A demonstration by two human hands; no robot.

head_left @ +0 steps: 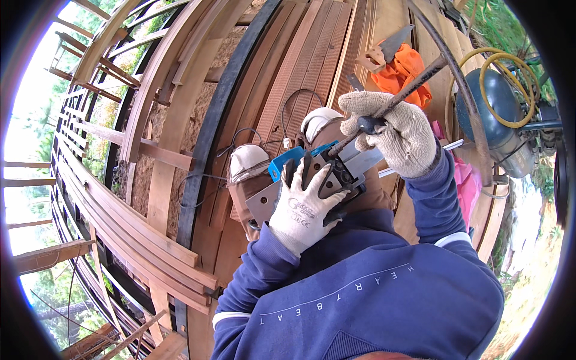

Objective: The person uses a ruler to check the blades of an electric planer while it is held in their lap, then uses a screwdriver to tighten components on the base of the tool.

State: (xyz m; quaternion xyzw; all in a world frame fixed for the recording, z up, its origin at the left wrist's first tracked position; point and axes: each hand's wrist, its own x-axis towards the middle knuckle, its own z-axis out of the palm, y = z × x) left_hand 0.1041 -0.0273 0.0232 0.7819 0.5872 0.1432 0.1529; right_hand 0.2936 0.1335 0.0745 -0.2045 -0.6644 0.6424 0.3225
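Note:
A blue electric planer (286, 161) lies across my lap with its flat grey metal plates up. My left hand (306, 213), in a white glove with dark fingertips, holds it down, fingers spread over the body. My right hand (399, 133), in a knitted cream glove, is closed around a dark, rusty-looking metal rod (420, 80). The rod slants down to the left, its lower end at the middle of the planer. Whether the tip touches a part there I cannot tell. A dark knob shows at the right fingers; its kind is unclear.
A handsaw (384, 51) rests on an orange cloth (408, 75) on the boards ahead. A dark cable (285, 111) loops by my shoes. At right stand a dark tank (489, 108) and a coiled yellow hose (507, 90). Stacked timber (138, 234) and an open frame lie left.

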